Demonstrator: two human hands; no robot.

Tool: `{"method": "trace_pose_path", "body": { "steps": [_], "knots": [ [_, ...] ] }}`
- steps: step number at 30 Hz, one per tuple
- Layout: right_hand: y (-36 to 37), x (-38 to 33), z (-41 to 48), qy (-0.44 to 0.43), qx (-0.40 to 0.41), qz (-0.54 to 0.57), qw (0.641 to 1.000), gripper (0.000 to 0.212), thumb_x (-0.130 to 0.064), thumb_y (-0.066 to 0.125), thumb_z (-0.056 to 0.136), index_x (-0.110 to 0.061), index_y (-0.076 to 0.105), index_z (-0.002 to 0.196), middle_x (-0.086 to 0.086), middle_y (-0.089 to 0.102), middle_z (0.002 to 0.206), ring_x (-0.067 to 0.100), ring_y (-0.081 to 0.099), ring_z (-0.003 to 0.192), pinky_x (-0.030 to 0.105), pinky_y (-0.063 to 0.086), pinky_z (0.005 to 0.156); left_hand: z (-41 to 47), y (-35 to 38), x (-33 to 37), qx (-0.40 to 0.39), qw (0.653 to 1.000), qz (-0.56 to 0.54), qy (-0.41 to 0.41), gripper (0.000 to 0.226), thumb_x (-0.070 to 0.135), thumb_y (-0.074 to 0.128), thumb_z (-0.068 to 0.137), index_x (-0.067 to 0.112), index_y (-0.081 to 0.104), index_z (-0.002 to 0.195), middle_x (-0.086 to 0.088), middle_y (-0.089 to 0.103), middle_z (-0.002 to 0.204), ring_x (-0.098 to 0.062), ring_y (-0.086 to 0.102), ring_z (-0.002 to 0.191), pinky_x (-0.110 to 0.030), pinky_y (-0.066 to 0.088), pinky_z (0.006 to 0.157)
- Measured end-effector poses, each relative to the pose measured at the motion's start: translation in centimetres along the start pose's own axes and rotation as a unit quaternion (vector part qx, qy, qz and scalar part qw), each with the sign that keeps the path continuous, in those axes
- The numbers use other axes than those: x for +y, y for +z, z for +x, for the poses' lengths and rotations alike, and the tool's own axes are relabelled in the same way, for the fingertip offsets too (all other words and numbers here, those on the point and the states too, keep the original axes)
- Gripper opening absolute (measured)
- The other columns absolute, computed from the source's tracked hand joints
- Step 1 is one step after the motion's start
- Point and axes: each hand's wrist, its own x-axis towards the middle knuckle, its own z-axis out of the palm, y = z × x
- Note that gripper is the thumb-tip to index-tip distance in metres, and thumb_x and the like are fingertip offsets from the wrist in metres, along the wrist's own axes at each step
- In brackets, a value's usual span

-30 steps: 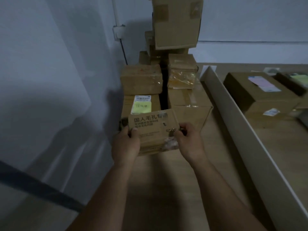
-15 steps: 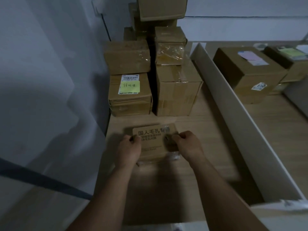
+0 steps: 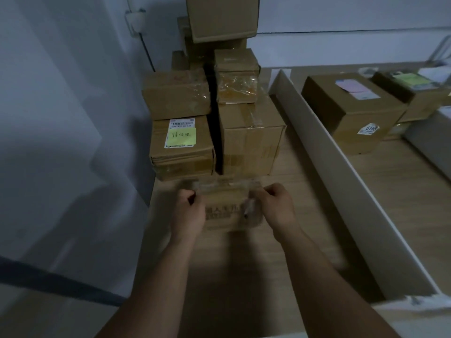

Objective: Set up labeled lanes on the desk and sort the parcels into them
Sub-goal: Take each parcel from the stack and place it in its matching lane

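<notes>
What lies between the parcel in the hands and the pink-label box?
In the head view, a long white divider stands between the held parcel and the pink-label box.

A yellow sticky note (image 3: 181, 138) on the lower left box (image 3: 183, 158) carries handwriting resembling "待处理". The barcode label (image 3: 181, 123) above it is illegible. A white sticker (image 3: 368, 130) on the large box (image 3: 351, 113) begins "616". Print on the small parcel (image 3: 225, 213) is blurred.

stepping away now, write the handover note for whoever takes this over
Left hand and right hand each hold one end of the small printed parcel, at the desk just before the left lane's stacked boxes; blur hides whether it is set down.
Done: white divider up; pink-noted box in the right lane; yellow note on the left stack.
Left: release this parcel, sort the rest.
</notes>
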Motion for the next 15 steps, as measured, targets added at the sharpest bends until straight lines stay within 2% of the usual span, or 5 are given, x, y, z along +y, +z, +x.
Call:
{"method": "trace_pose_path", "body": {
  "steps": [2,7,9,12,15],
  "knots": [
    [0.2,1.0,0.0,0.004,-0.003,0.034,0.999,0.013,-0.004,0.053,0.083,-0.015,0.055,0.09,0.009,0.066,0.09,0.026,0.064,0.087,0.033,0.051,0.071,0.3,0.4,-0.6,0.011,1.0,-0.001,0.012,0.017,0.025,0.054,0.092,0.017,0.054,0.107,-0.003,0.063,0.096,-0.013,0.056,0.076,-0.031,0.046,0.063],
    [0.2,1.3,-0.6,-0.008,-0.032,0.063,0.997,0.034,0.003,0.048,0.084,-0.021,0.058,0.106,0.001,0.069,0.086,0.015,0.066,0.078,0.024,0.048,0.068,0.0,0.4,-1.1,-0.013,1.0,-0.002,0.024,0.025,0.028,0.046,0.093,0.02,0.054,0.115,-0.002,0.06,0.087,-0.022,0.054,0.077,-0.031,0.04,0.068],
    [0.1,1.0,-0.5,-0.005,-0.023,0.047,0.999,0.01,-0.016,0.055,0.09,-0.019,0.059,0.099,-0.002,0.065,0.085,0.017,0.062,0.082,0.026,0.044,0.066,-0.3,0.3,-0.9,0.001,1.0,-0.004,0.029,0.022,0.031,0.046,0.094,0.016,0.056,0.107,0.0,0.058,0.082,-0.016,0.052,0.071,-0.029,0.037,0.062],
    [0.3,0.8,-0.3,0.019,-0.012,0.012,1.0,0.039,-0.054,0.052,0.087,-0.016,0.056,0.092,0.003,0.063,0.091,0.022,0.061,0.088,0.035,0.049,0.075,-0.4,0.1,-0.5,0.021,1.0,-0.012,0.001,0.037,0.05,0.046,0.091,0.014,0.054,0.097,0.004,0.058,0.083,-0.014,0.053,0.076,-0.03,0.038,0.064],
    [0.3,0.8,-0.4,0.049,0.02,-0.022,0.998,0.047,-0.059,0.05,0.085,-0.013,0.058,0.095,0.005,0.063,0.091,0.024,0.061,0.086,0.041,0.052,0.081,-0.4,0.0,-1.0,0.01,0.999,-0.003,-0.037,0.048,0.063,0.046,0.085,0.017,0.052,0.097,0.0,0.062,0.088,-0.021,0.06,0.083,-0.04,0.05,0.078]
  ]
}}
